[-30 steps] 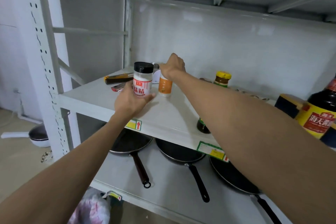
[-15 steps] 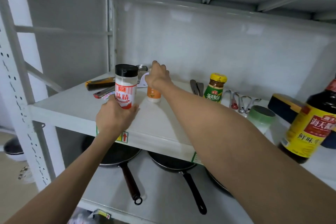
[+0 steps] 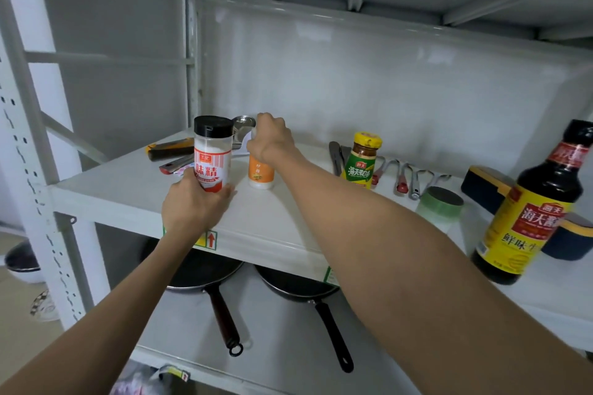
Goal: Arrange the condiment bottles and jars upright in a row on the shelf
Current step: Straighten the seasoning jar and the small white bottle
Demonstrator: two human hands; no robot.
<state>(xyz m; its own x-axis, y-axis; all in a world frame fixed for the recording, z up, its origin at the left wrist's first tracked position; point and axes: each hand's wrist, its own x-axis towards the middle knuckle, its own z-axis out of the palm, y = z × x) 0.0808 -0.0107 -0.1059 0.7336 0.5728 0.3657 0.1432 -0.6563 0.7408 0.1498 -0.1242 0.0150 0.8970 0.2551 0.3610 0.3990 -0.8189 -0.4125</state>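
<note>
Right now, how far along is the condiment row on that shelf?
Done: every container in view stands upright. In hand: the left hand grips the black-capped shaker; the right hand holds the orange-label bottle by its top, the two close together at the shelf's left. Left: the yellow-lidded jar stands apart farther back, and the big soy sauce bottle sits far right near the front edge, out of line.
</note>
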